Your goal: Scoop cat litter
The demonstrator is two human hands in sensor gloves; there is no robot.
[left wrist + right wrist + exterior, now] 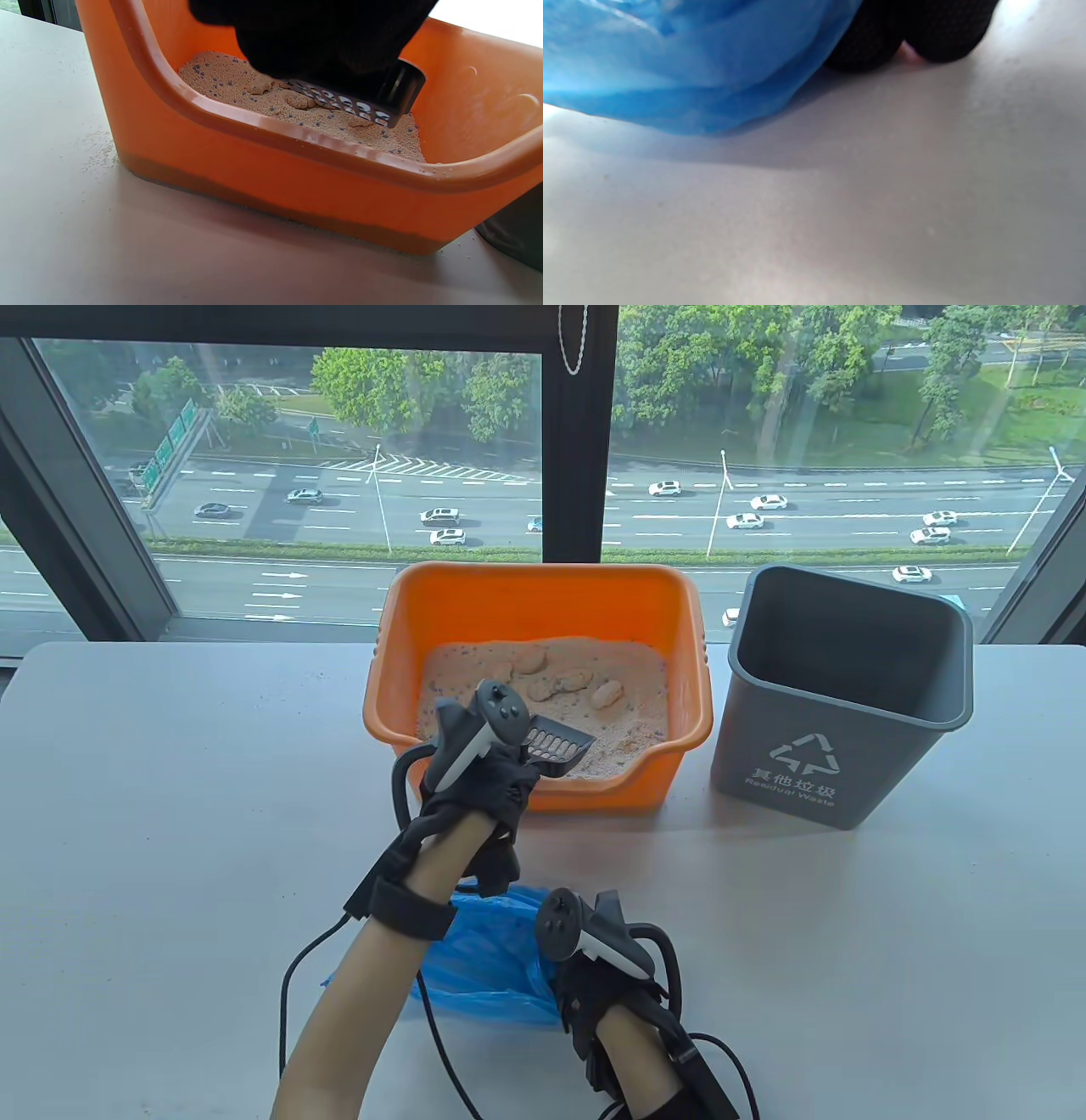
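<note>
Above the orange plastic litter box (538,604), the left hand (475,780) grips a black slotted scoop (556,744) just over the sandy cat litter (628,721). Near the table's front edge, the right hand (602,976) holds a crumpled blue plastic bag (484,959).

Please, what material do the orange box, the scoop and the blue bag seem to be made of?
Orange box: probably moulded plastic, glossy; its rim shows highlights. Scoop, held by the left hand: dark rigid plastic, probably, with moulded slots. Blue bag, at the right hand: thin plastic film, translucent and crumpled.
</note>
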